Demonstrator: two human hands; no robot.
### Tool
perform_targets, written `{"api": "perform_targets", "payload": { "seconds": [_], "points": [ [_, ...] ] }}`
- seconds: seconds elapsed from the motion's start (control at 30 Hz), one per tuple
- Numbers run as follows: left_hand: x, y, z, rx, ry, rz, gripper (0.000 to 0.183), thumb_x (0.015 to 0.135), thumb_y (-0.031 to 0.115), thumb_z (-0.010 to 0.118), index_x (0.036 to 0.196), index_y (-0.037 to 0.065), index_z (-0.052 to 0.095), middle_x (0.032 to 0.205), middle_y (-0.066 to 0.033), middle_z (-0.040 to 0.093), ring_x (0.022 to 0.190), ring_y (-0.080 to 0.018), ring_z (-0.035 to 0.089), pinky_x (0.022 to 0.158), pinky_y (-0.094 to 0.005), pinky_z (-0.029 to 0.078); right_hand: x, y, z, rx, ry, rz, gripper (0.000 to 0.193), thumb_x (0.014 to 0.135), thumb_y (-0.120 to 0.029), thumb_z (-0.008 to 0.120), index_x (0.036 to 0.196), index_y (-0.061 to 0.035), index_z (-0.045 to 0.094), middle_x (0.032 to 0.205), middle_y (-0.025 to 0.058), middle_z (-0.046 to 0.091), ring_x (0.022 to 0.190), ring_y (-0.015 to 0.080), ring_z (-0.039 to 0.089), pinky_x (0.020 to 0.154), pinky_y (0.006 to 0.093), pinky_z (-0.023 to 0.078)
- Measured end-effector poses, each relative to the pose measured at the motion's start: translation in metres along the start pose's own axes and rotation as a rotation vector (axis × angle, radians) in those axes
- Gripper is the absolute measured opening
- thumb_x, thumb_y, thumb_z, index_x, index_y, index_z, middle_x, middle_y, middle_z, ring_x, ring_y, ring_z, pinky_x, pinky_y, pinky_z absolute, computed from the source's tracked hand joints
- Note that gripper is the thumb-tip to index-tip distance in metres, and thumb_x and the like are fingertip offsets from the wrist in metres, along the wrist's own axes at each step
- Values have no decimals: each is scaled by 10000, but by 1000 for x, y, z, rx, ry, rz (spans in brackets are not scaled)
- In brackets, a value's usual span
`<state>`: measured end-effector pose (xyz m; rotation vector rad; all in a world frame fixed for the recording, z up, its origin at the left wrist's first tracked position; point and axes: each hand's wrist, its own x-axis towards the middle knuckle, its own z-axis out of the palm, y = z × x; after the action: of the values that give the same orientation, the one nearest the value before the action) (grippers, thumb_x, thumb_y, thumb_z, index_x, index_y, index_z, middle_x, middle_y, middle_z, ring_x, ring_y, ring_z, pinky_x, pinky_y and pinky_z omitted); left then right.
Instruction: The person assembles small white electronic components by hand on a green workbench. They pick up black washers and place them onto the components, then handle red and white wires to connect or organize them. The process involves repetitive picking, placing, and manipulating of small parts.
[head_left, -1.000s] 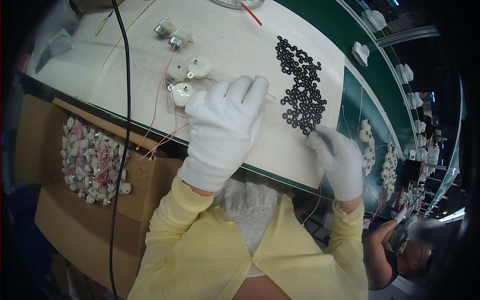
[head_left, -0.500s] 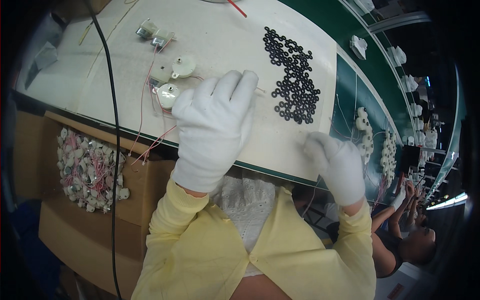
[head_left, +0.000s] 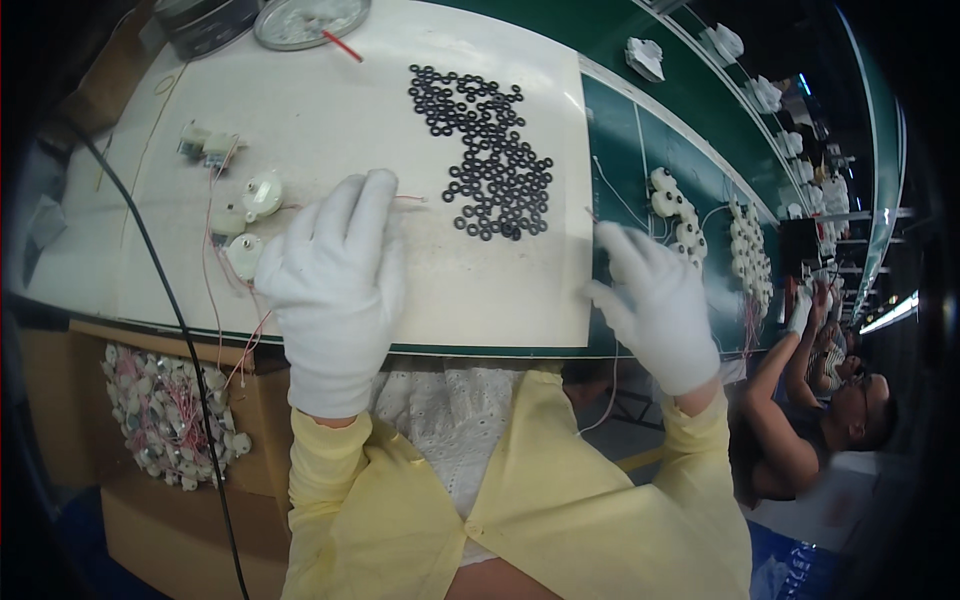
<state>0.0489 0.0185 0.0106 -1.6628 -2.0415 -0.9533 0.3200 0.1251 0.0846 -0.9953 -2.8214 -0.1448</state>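
My left hand (head_left: 335, 285), in a white glove, is curled over the near part of the white tabletop (head_left: 480, 300) with its fingers together. A thin pinkish wire (head_left: 410, 198) sticks out beside its fingertips; whatever lies under the palm is hidden. Left of this hand are small motors with round white housings (head_left: 243, 257) and trailing wires. My right hand (head_left: 660, 305), also gloved, hovers past the tabletop's right edge with thumb and fingers apart and nothing visible between them. Between the hands, farther back, spreads a patch of small black rings (head_left: 500, 165).
A cardboard box (head_left: 180, 520) full of wired motors stands below the table's left side. A black cable (head_left: 165, 280) hangs across the left. A round metal dish (head_left: 290, 35) with a red stick sits at the back. Rows of white motors (head_left: 680, 220) lie on the green surface; co-workers sit beyond.
The whole view has shifted rightward. My right hand has moved from the tabletop's corner out over the green surface, and its fingers have spread. My left hand keeps its curled pose.
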Motion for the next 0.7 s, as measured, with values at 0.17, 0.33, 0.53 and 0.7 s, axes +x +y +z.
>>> {"api": "perform_targets", "payload": {
  "seconds": [0.17,0.33,0.53,0.7],
  "points": [
    [-4,-4,5,10,7,36,482,816,114,759,1291,108,679,1202,-67,709,978,-256,667,796,-401,509,-6,21,5,-61,33,-80,343,863,-192,764,1187,-124,673,973,67,701,850,301,675,702,445,502],
    [-4,-3,7,24,13,42,443,838,112,760,1275,96,689,1201,-70,715,967,-261,662,801,-406,510,-10,40,21,1,74,-20,351,852,-159,775,1188,-127,677,1006,61,698,892,310,672,743,448,502],
    [-3,-3,6,34,-4,44,437,846,107,754,1277,90,686,1205,-78,714,962,-268,660,804,-411,513,-22,34,16,369,166,-20,404,813,-58,791,1203,-93,694,1130,104,712,982,322,685,838,426,511],
    [-5,-4,7,28,12,68,448,848,100,742,1291,91,678,1211,-84,711,972,-280,659,812,-419,515,-22,41,6,400,256,-88,402,802,-20,784,1191,-52,685,1117,138,704,1000,346,683,835,449,532]
  ]
}}
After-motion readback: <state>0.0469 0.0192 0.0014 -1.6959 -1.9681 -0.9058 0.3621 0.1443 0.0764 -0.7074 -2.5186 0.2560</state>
